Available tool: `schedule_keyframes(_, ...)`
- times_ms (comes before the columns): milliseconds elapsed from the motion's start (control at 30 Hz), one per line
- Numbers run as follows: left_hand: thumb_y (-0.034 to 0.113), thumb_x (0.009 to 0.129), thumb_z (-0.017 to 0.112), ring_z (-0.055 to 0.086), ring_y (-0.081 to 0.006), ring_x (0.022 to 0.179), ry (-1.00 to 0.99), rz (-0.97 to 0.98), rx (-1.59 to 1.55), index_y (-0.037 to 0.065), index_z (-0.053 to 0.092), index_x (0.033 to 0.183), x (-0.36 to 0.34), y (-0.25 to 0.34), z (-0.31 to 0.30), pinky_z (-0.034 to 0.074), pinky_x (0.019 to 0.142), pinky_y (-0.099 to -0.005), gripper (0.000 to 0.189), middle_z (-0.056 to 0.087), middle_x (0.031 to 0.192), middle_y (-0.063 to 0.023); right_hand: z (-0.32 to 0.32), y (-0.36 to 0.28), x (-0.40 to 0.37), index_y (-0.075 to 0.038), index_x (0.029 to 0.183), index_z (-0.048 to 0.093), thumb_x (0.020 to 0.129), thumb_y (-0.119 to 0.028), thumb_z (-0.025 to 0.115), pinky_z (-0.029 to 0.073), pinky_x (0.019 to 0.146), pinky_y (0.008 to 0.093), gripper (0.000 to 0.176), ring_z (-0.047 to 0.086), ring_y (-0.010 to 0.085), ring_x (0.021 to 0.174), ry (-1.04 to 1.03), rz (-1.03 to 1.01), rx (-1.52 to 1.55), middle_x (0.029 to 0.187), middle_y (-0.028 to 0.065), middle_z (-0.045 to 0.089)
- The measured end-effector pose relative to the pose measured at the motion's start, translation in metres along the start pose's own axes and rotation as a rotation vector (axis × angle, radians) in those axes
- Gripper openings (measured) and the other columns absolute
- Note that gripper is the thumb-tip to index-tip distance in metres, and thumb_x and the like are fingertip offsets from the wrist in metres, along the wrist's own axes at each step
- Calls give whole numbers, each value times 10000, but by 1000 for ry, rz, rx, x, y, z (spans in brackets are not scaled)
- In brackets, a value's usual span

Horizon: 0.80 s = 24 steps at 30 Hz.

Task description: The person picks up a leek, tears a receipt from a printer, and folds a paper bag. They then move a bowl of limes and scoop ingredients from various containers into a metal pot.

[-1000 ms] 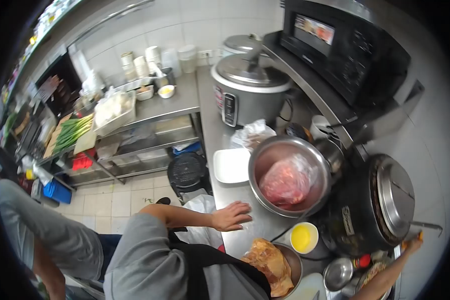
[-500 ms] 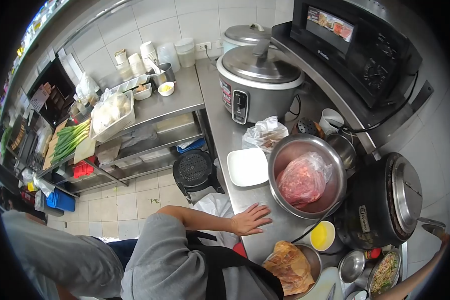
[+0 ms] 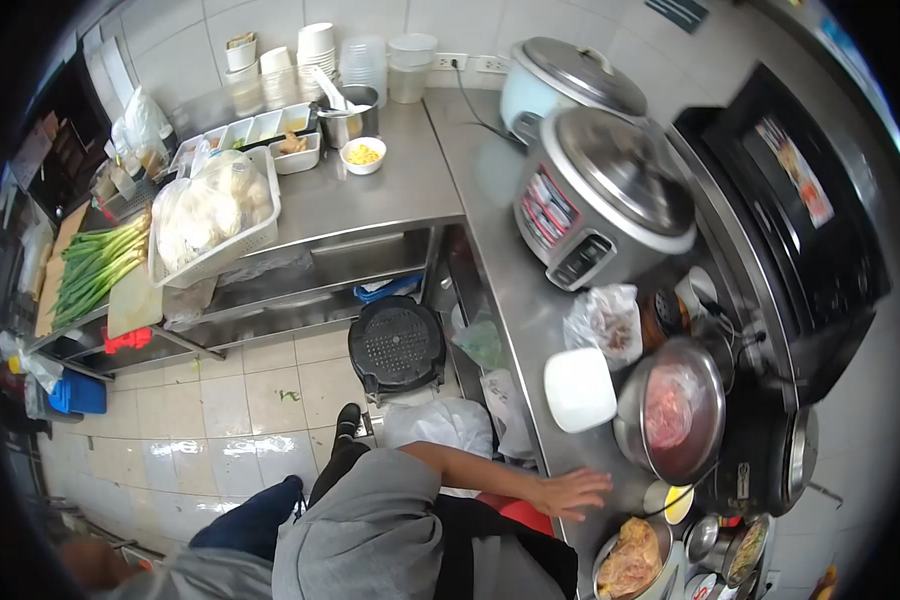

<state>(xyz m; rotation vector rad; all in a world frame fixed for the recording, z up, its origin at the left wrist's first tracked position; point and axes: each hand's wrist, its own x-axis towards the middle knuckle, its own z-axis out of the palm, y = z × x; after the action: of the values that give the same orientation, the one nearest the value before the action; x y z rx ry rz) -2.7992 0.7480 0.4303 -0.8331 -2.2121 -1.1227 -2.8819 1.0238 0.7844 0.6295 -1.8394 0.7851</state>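
Note:
My left hand (image 3: 573,493) is open, fingers spread, over the front edge of the steel counter (image 3: 500,245); it holds nothing. Beyond it stand a white square dish (image 3: 580,390) and a large steel bowl (image 3: 707,455) with bagged red meat (image 3: 670,405) inside. Nearer me, a marinated-looking piece of meat (image 3: 632,562) sits in another bowl. A small tub with yellow contents (image 3: 678,503) is right of my hand. I do not see my right hand; a small orange patch at the lower right is too unclear to name.
A grey rice cooker (image 3: 610,190), a bagged item (image 3: 605,325) and a black oven (image 3: 790,200) are along the right. Spring onions (image 3: 95,265) and a white basket (image 3: 260,215) lie on the left counter. A black stool (image 3: 397,345) stands below. Another person's grey shirt (image 3: 205,577) shows lower left.
The view has swung left, so the counter items appear further right. The right hand near the ladle has left the view. My left hand stays spread at the counter, slightly raised at the wrist.

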Motion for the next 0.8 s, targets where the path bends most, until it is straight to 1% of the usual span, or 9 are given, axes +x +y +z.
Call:
schedule_keyframes(100, 304, 824, 577, 412, -363, 1134, -71, 246, -348, 61, 518, 980, -31, 11, -81, 344, 924, -480, 295, 432, 1177, -191, 39, -99, -19, 20, 823, 557, 748, -81, 522, 512, 601, 350, 131, 535, 260, 733, -64, 7, 78, 812, 150, 545)
schedule_keyframes(133, 278, 811, 611, 490, -319, 1007, 51, 286, -272, 54, 556, 911, -45, 20, -121, 414, 817, -425, 251, 488, 1114, -155, 52, -128, -25, 20, 819, 558, 744, -80, 525, 513, 598, 350, 129, 534, 259, 734, -85, 9, 112, 811, 150, 544)
schedule_keyframes(367, 285, 708, 705, 575, -203, 755, 383, -113, 327, 79, 601, 861, -169, 50, -430, 450, 622, -309, 276, 579, 864, -40, 146, -303, -46, 20, 791, 561, 721, -72, 541, 519, 580, 348, 118, 525, 251, 742, -345, 21, 501, 805, 145, 535)
schedule_keyframes(500, 256, 662, 741, 566, -188, 628, 588, -306, 701, 82, 625, 791, -237, 106, -553, 436, 541, -281, 246, 596, 739, -38, 235, -375, -68, 20, 775, 563, 708, -67, 551, 523, 569, 347, 111, 520, 247, 746, -781, 101, 857, 801, 142, 530)
schedule_keyframes(533, 251, 664, 739, 566, -190, 627, 622, -358, 760, 76, 628, 793, -254, 120, -573, 438, 542, -285, 244, 600, 735, -48, 272, -400, -77, 30, 810, 566, 688, -35, 596, 535, 516, 332, 142, 519, 241, 745, -932, 3, 810, 828, 148, 530)
schedule_keyframes(567, 245, 665, 736, 566, -192, 626, 657, -415, 814, 70, 631, 795, -270, 134, -587, 440, 544, -288, 242, 605, 731, -57, 303, -436, -96, 25, 930, 586, 734, -34, 622, 535, 638, 318, 208, 580, 248, 800, -1062, 258, 1105, 1022, 162, 521)
schedule_keyframes(600, 229, 676, 728, 569, -201, 629, 692, -456, 891, 59, 628, 800, -282, 148, -600, 441, 546, -296, 233, 607, 730, -69, 323, -470, -111, 13, 1074, 565, 765, -15, 584, 525, 669, 296, 311, 589, 278, 933, -1186, 593, 1119, 1219, 164, 456)
schedule_keyframes(633, 213, 688, 719, 571, -211, 632, 725, -494, 970, 47, 624, 806, -291, 162, -611, 443, 548, -303, 225, 608, 728, -81, 353, -485, -128, 13, 1193, 497, 777, 27, 534, 521, 668, 285, 418, 579, 284, 1001, -1295, 559, 1203, 1348, 155, 353)
schedule_keyframes(800, 51, 788, 587, 554, -257, 652, 1029, -779, 1172, -9, 597, 798, -320, 198, -631, 434, 610, -313, 61, 582, 734, -126, 412, -536, -203, -9, 1379, 224, 749, 97, 481, 491, 773, 282, 688, 581, 226, 930, -1458, 987, 1477, 1270, 161, 446)
